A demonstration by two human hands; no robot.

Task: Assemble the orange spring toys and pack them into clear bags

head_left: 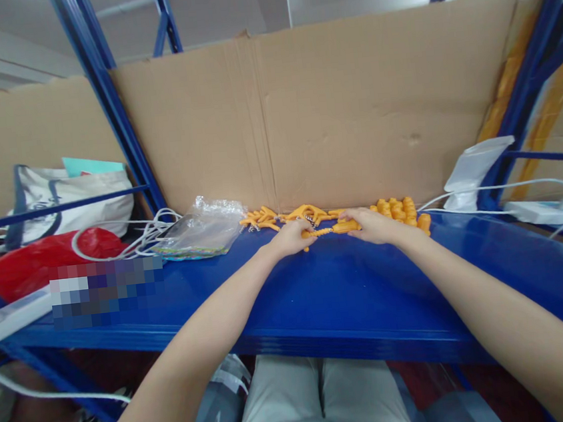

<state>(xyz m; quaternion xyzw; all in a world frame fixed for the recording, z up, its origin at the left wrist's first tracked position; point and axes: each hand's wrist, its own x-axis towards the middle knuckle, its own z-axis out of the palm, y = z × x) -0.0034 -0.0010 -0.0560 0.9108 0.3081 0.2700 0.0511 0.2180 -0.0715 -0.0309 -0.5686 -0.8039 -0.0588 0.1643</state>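
Note:
Over the back part of the blue table, my left hand [292, 238] pinches one end of a thin orange plastic piece [322, 232]. My right hand [369, 225] has its fingers closed on a thicker orange plastic piece [345, 226], end to end with the thin one. Whether the two are joined I cannot tell. Behind my hands lie orange branched parts [308, 211] with small metal chains. A pile of similar orange parts [262, 218] is to the left. Rounded, bumpy orange pieces [396, 208] stand grouped just right of my right hand.
A clear plastic bag [206, 227] and white cables [150, 229] lie left of the orange parts. Cardboard [341, 110] walls the back of the blue table [321, 301]. A red bag [50, 260] is at far left, a white power strip [548, 210] at far right.

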